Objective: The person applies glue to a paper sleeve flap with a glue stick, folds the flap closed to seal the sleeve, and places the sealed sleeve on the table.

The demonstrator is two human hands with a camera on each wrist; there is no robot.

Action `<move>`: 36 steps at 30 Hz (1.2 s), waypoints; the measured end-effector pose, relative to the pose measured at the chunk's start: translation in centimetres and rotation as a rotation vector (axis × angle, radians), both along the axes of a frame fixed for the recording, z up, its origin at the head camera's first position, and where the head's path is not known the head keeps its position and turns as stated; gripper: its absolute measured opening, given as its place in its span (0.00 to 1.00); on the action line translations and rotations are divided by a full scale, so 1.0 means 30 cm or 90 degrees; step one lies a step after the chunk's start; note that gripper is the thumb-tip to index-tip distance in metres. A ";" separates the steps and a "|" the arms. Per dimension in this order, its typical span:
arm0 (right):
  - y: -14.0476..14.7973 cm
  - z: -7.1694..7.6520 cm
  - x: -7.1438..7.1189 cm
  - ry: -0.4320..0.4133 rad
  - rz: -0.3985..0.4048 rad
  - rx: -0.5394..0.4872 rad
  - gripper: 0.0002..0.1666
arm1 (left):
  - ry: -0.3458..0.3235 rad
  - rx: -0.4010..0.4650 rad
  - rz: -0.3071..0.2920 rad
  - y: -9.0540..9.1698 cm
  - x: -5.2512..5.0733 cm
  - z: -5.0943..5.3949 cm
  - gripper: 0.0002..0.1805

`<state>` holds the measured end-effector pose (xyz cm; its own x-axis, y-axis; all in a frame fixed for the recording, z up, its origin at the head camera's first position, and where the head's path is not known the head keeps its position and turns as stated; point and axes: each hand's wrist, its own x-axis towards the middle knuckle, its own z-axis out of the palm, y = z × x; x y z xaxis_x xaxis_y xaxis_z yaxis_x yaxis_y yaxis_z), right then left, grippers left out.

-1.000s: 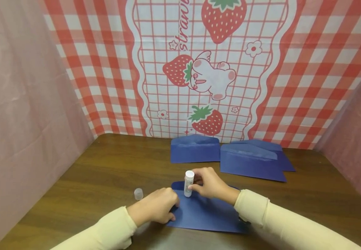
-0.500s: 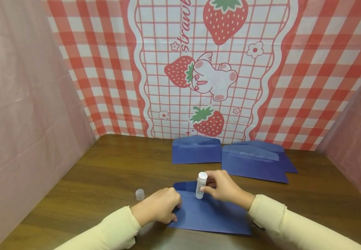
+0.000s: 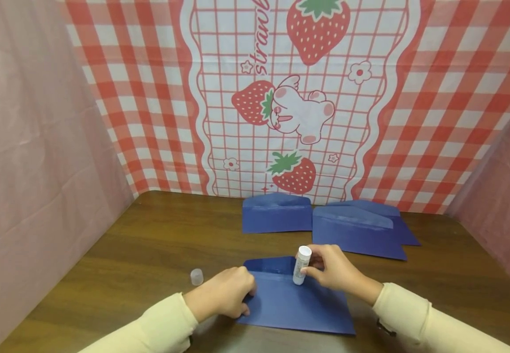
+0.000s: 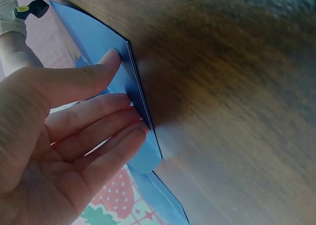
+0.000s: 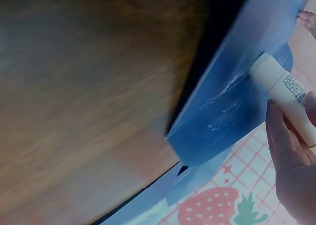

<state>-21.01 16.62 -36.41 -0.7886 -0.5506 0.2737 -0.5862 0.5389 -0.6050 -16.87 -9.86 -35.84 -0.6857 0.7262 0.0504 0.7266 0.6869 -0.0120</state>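
A blue envelope lies on the wooden table with its flap spread away from me. My right hand grips a white glue stick, bottom end up, with its lower end on the flap. Whitish glue streaks show along the flap in the right wrist view. At the envelope's left side my left hand rests its fingertips and thumb on the paper, the fingers loosely bent, as the left wrist view shows. Left of that hand a small translucent cap stands on the table.
Farther back lie three more blue envelopes with flaps open: one alone, one at the right overlapping another. Behind the wooden table hangs a strawberry-print checked cloth, with pink cloth at the sides.
My right hand has slid the glue stick rightward along the flap, from near its left end toward the middle. The left hand has stayed in place on the envelope.
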 end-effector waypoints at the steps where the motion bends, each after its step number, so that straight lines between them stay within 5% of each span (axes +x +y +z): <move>1: 0.007 0.001 0.002 0.003 -0.001 0.003 0.13 | 0.001 -0.001 0.000 0.001 0.000 0.000 0.15; 36: 0.175 0.012 0.045 0.055 -0.080 0.037 0.11 | -0.009 0.007 -0.006 -0.008 -0.005 -0.001 0.11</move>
<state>-19.67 21.88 -36.04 -0.8266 -0.4665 0.3147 -0.5613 0.6431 -0.5210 -17.00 -10.11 -35.86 -0.6796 0.7320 0.0486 0.7331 0.6801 0.0059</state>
